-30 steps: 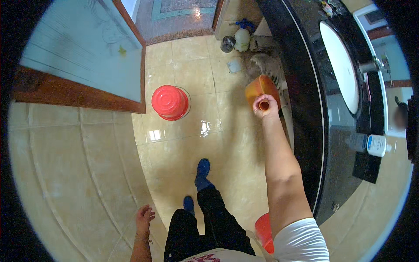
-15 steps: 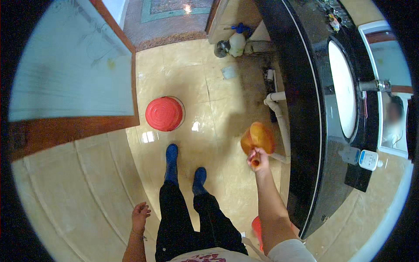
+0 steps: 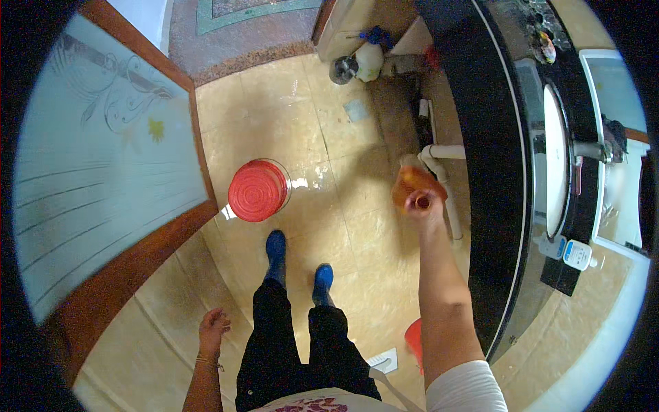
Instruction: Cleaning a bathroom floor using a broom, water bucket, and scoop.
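In my right hand (image 3: 428, 206) is the hollow handle of an orange plastic water dipper (image 3: 410, 180). My fingers are wrapped round the handle and its round open end faces up at me. The dipper's wide scoop points away from me, beside the white drain pipe (image 3: 434, 163) under the counter. My left hand (image 3: 214, 324) hangs low at my left side near the tiled wall, its fingers loosely bent and apart, with nothing in them. Ahead of my blue boots (image 3: 276, 248) a red bucket (image 3: 257, 192) stands on the floor, its ringed round face upward and a thin wire handle beside it.
A black counter (image 3: 504, 226) with a white basin (image 3: 555, 151) and faucet runs along the right. A white bottle (image 3: 578, 255) stands on it. Another red container (image 3: 414, 339) is partly hidden by my right arm. A frosted door (image 3: 123, 151) stands at left; the wet floor shines.
My right hand has moved forward and slightly right with the dipper, nearer the pipe. The view has shifted and turned a little. My left hand still hangs at my side.
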Demonstrator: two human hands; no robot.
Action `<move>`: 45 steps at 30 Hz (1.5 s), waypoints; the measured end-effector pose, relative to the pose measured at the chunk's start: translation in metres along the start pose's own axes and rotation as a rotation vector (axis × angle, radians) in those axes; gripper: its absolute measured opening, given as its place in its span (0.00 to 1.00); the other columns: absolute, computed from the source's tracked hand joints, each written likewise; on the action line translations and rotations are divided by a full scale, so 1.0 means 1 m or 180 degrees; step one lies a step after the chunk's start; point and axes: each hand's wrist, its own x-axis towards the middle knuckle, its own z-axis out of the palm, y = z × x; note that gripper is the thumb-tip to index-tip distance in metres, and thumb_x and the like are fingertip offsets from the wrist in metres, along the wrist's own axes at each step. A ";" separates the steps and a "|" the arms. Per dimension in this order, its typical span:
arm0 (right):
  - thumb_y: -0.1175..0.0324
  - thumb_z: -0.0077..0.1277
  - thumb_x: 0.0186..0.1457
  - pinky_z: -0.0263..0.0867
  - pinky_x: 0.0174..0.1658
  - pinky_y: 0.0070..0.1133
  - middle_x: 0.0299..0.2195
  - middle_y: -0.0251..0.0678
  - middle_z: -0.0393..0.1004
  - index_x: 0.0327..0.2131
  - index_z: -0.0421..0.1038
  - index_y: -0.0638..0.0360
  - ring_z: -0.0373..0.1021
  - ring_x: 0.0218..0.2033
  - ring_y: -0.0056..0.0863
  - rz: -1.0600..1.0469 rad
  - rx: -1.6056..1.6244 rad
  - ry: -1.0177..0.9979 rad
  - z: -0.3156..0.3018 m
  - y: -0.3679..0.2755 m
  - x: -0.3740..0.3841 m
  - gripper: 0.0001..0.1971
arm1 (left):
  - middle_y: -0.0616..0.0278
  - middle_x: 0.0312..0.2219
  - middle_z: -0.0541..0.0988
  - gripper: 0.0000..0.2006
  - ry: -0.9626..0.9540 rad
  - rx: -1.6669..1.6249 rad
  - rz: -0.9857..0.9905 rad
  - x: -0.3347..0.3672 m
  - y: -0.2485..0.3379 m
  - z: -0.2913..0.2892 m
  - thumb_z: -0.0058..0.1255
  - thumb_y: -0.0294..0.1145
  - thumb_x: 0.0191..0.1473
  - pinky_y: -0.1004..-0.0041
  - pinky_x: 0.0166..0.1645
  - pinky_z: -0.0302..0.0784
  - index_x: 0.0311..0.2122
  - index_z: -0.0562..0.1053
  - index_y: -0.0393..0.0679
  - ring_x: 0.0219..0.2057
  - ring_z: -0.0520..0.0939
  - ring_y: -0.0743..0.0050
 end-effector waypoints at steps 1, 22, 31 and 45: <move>0.67 0.43 0.41 0.62 0.25 0.27 0.18 0.33 0.65 0.23 0.61 0.54 0.63 0.20 0.28 -0.0194 0.0013 0.0066 0.026 0.001 -0.010 0.04 | 0.60 0.34 0.71 0.13 0.0023 0.0021 -0.0022 0.002 0.003 -0.004 0.45 0.29 0.49 0.76 0.33 0.72 0.42 0.66 0.40 0.30 0.74 0.74; 0.67 0.44 0.45 0.65 0.24 0.23 0.27 0.32 0.65 0.30 0.62 0.54 0.64 0.22 0.26 -0.0165 -0.0222 0.0594 0.007 0.011 0.024 0.07 | 0.61 0.34 0.71 0.15 -0.0043 -0.0073 -0.0282 0.030 0.024 -0.015 0.48 0.31 0.47 0.75 0.34 0.70 0.42 0.66 0.42 0.30 0.74 0.72; 0.67 0.38 0.49 0.54 0.14 0.21 0.17 0.35 0.64 0.24 0.63 0.53 0.58 0.15 0.28 -0.1360 -0.0486 0.1174 0.027 0.010 0.066 0.05 | 0.60 0.34 0.71 0.15 0.0071 -0.0213 -0.0288 0.034 0.032 -0.008 0.48 0.31 0.47 0.73 0.34 0.70 0.42 0.65 0.40 0.31 0.74 0.69; 0.71 0.44 0.44 0.47 0.08 0.20 0.08 0.29 0.52 0.19 0.56 0.54 0.51 0.06 0.23 -0.0506 -0.1870 0.2046 -0.123 0.130 -0.061 0.07 | 0.58 0.33 0.70 0.17 0.0088 -0.0250 -0.0303 0.042 0.062 -0.013 0.50 0.34 0.46 0.72 0.34 0.70 0.40 0.65 0.38 0.31 0.75 0.68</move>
